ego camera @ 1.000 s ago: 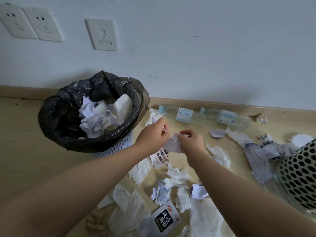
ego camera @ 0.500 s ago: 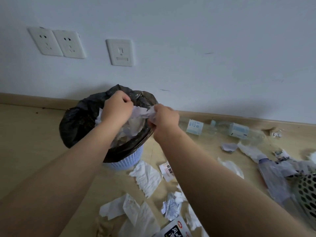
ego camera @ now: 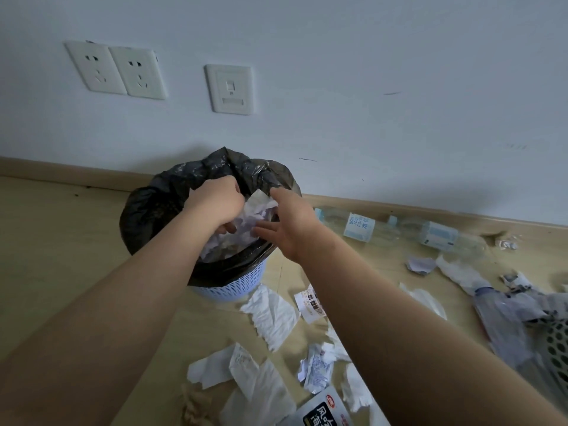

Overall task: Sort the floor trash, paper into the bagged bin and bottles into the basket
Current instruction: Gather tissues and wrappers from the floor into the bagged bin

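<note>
At the far left, against the skirting: bagged bin (ego camera: 153, 207), black liner draped over a pale blue lattice tub, heaped close to the rim with crumpled paper (ego camera: 261, 207). Over its mouth, left hand (ego camera: 215, 204), knuckles up, fingers (ego camera: 228, 228) curled down and closed on a wad of the crumpled paper. Just beside it, above the near-right rim, right hand (ego camera: 292, 232), fingers (ego camera: 261, 232) straight and spread apart, holding nothing, tips at the edge of the heap; touching it or not, hard to say.

Step in hand, by the look of it: getting this wad into the bin and settled.

- Push down toward the middle before letting go; no releasing on top of a pile this high, or back out onto the floor (ego camera: 61, 241).
- Press flat with the right palm to compact, straight down rather than sideways, since the tub looks light and likely to tip.
- Mind the liner: no dragging its edge inward or off the tub.

Rightward on the floor, just past the bin: paper scraps (ego camera: 270, 315) and a printed receipt (ego camera: 309, 302), all bound for the same bin. Along the skirting, two clear bottles (ego camera: 359, 226) lying end to end. Nearer and further right, a crushed bottle (ego camera: 504, 321) beside the perforated basket (ego camera: 559, 348) at the frame's edge. Those for the basket, not yet gathered. Plenty left to sort.
</note>
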Action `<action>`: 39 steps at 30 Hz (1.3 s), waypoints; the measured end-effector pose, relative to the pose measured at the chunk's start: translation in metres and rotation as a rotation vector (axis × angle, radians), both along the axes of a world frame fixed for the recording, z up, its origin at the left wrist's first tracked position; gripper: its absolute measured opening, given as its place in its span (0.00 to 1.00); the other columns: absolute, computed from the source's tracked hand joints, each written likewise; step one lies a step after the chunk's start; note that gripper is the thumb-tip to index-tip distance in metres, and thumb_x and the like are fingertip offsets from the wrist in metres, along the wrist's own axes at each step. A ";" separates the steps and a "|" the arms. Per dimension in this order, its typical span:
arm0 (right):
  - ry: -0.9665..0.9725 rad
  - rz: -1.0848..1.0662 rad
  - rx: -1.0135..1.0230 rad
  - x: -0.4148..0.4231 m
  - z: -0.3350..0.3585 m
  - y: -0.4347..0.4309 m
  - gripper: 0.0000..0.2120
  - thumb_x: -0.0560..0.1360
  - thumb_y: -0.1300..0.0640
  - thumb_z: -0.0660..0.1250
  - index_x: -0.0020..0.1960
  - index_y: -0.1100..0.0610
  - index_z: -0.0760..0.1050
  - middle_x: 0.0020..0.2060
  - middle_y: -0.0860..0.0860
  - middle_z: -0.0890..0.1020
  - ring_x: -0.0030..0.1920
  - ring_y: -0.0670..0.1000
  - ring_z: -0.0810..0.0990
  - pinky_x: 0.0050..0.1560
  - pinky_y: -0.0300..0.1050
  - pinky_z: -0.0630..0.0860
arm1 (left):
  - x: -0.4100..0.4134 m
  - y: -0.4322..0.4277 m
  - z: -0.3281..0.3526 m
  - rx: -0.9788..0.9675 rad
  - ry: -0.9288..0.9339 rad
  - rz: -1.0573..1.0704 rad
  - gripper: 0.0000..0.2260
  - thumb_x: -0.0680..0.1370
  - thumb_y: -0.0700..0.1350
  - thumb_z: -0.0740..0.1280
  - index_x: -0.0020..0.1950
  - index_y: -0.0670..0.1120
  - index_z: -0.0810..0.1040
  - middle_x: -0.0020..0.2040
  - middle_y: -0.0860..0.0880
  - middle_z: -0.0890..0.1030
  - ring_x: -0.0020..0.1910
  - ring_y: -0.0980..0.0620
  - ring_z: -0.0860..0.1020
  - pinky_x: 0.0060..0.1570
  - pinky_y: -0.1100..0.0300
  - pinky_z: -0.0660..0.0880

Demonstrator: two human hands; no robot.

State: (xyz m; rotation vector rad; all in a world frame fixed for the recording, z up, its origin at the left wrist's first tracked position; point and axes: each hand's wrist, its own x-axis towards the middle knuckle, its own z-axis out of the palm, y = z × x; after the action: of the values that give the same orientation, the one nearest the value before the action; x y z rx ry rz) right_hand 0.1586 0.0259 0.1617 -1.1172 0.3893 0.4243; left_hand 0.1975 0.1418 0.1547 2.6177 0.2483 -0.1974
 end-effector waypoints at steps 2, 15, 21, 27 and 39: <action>-0.014 -0.002 -0.120 0.000 0.000 -0.006 0.20 0.81 0.59 0.51 0.72 0.54 0.61 0.42 0.54 0.72 0.55 0.63 0.80 0.51 0.50 0.79 | 0.000 -0.005 0.002 0.116 -0.011 -0.046 0.11 0.78 0.39 0.53 0.53 0.49 0.72 0.42 0.47 0.80 0.33 0.48 0.83 0.48 0.53 0.78; 0.017 -0.038 -0.639 -0.025 -0.062 -0.098 0.08 0.79 0.63 0.56 0.53 0.60 0.73 0.36 0.53 0.77 0.31 0.50 0.75 0.33 0.41 0.71 | -0.025 -0.067 -0.011 0.030 -0.328 -0.405 0.10 0.79 0.44 0.56 0.51 0.47 0.76 0.48 0.50 0.77 0.45 0.49 0.76 0.43 0.55 0.74; 0.038 0.173 -0.891 -0.054 -0.108 -0.123 0.07 0.77 0.63 0.56 0.46 0.58 0.73 0.34 0.52 0.78 0.31 0.50 0.75 0.31 0.40 0.71 | -0.066 -0.113 -0.059 -0.062 -0.171 -0.700 0.09 0.79 0.45 0.56 0.50 0.47 0.75 0.40 0.54 0.72 0.37 0.54 0.73 0.33 0.60 0.65; -0.051 0.696 -1.455 -0.106 -0.155 -0.152 0.12 0.77 0.59 0.56 0.58 0.55 0.73 0.56 0.54 0.77 0.53 0.54 0.76 0.47 0.43 0.70 | -0.124 -0.120 -0.148 0.284 0.257 -0.962 0.09 0.79 0.41 0.55 0.57 0.42 0.69 0.61 0.40 0.70 0.52 0.41 0.74 0.44 0.54 0.68; -0.355 1.218 -1.660 -0.151 -0.188 -0.181 0.34 0.74 0.50 0.65 0.74 0.42 0.51 0.76 0.50 0.52 0.73 0.56 0.58 0.69 0.58 0.61 | -0.126 -0.080 -0.187 0.538 0.266 -0.957 0.25 0.77 0.40 0.62 0.72 0.49 0.58 0.61 0.43 0.70 0.53 0.46 0.74 0.49 0.54 0.73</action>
State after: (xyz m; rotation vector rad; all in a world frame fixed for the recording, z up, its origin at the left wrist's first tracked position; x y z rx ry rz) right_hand 0.0080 -0.1550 -0.0266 -3.0010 -0.4939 0.9761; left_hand 0.0711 0.0618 -0.0325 3.0040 -1.0216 -0.9010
